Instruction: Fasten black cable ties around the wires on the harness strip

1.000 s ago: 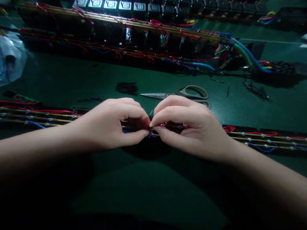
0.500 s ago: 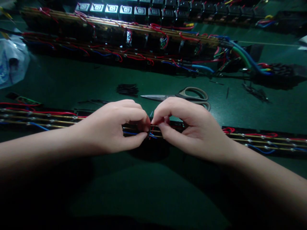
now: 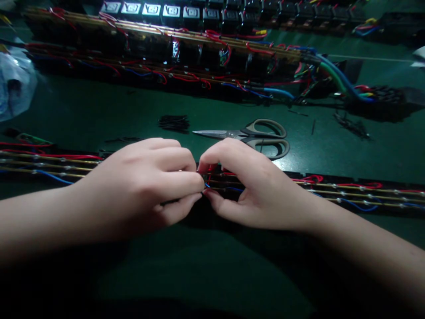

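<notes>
A long dark strip with brass rods and red and blue wires runs across the table under both hands. My left hand is over the strip with its fingers curled and pressed together; whatever they pinch is hidden. Close against it, my right hand arches over the strip, index fingertip at the upper edge and thumb at the lower edge. A short blue wire end shows between the two hands. Just beyond the right hand lie scissors with grey-green handles, blades pointing left.
A bundle of thin black ties lies left of the scissors, and a loose black pile sits to the right. Larger wired assemblies with thick cables stretch across the back. A clear plastic bag is at the far left.
My left hand has rolled over, its fingers closing together at the strip. My right hand's thumb has shifted down and left to the strip's lower edge. The scissors' lower handle now shows more.
</notes>
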A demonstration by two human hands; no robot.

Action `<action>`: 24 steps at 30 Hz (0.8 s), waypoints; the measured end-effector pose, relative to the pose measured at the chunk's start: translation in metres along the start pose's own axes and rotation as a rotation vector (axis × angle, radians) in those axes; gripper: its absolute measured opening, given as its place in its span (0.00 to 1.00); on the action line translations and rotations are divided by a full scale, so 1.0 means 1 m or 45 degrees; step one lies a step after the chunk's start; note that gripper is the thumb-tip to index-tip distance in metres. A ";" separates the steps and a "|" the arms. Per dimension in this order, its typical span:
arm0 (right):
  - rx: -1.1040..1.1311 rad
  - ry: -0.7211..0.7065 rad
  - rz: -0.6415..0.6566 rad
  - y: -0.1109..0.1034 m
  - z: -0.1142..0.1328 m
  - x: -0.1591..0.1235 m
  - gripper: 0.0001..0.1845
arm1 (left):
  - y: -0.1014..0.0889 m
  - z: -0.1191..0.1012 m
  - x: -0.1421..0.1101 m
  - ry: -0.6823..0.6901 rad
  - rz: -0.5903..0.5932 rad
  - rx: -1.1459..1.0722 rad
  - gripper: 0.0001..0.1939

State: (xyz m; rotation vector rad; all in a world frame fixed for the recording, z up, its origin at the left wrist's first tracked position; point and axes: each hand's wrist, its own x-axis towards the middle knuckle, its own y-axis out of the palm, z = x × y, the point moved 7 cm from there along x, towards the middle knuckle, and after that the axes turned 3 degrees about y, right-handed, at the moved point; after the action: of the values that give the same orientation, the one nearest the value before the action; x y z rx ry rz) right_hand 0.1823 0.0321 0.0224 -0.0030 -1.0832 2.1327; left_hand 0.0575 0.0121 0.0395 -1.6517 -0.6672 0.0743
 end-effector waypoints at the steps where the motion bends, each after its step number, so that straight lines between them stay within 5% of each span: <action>1: -0.010 -0.006 0.009 0.001 0.000 0.000 0.12 | 0.001 -0.004 0.000 0.025 0.008 0.037 0.12; 9: -0.032 -0.014 0.004 0.005 -0.001 0.000 0.18 | 0.005 -0.027 -0.013 -0.048 -0.040 0.279 0.07; 11: -0.028 -0.005 0.002 0.005 -0.001 0.000 0.20 | 0.002 -0.031 -0.020 0.000 -0.164 0.275 0.01; 14: -0.023 -0.018 0.004 0.006 0.000 0.000 0.20 | -0.001 -0.034 -0.028 0.090 -0.308 0.311 0.07; 20: -0.056 -0.033 0.006 0.006 -0.001 0.000 0.17 | 0.006 -0.037 -0.032 0.363 -0.285 0.339 0.10; 24: -0.094 -0.052 0.011 0.007 0.001 -0.002 0.16 | 0.004 -0.035 -0.030 0.316 -0.298 0.297 0.08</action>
State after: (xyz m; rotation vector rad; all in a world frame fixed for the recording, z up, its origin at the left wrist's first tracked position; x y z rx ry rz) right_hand 0.1792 0.0276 0.0171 0.0016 -1.1872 2.1081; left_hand 0.0483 -0.0330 0.0331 -1.3235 -0.6313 -0.2122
